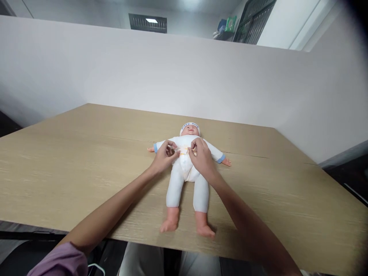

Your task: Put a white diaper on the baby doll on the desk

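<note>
A baby doll in a white suit with blue cuffs and a printed white headband lies on its back, feet toward me. Round its hips sits a white diaper with a yellow-marked front waistband. My left hand is at the waistband's left side, thumb and fingers closed on the diaper's edge. At the right side of the waistband, my right hand pinches the diaper with bent fingers. The fingertips partly cover the edges they touch.
The doll rests on a wide wood-grain table. A pale partition wall rises behind the table's far edge. My legs are under the near edge. Beyond the partition, a green package stands at the upper right.
</note>
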The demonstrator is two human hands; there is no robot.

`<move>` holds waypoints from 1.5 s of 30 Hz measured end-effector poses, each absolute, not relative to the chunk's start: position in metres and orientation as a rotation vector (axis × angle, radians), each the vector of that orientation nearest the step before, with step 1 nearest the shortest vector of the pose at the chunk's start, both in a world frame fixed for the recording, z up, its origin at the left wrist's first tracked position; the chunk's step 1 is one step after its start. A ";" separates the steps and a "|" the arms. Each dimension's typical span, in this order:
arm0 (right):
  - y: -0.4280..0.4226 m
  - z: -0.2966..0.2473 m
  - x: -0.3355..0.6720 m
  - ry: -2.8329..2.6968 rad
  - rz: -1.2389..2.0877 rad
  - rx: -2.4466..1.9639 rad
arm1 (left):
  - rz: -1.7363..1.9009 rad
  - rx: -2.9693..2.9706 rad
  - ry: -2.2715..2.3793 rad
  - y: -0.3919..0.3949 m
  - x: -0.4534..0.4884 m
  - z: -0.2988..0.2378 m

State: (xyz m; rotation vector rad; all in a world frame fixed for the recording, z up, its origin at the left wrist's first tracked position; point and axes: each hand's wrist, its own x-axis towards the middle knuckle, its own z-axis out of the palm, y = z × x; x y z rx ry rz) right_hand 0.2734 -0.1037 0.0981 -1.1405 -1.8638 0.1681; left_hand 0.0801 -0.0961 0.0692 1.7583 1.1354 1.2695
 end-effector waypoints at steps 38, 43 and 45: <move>-0.204 0.045 0.298 -1.988 0.322 -1.377 | 0.944 2.275 1.128 -0.157 0.082 0.050; -0.200 0.043 0.298 -1.803 0.439 -1.475 | 0.967 2.075 1.204 -0.156 0.083 0.052; -0.197 0.043 0.299 -1.703 0.523 -1.483 | 0.999 1.924 1.147 -0.155 0.084 0.052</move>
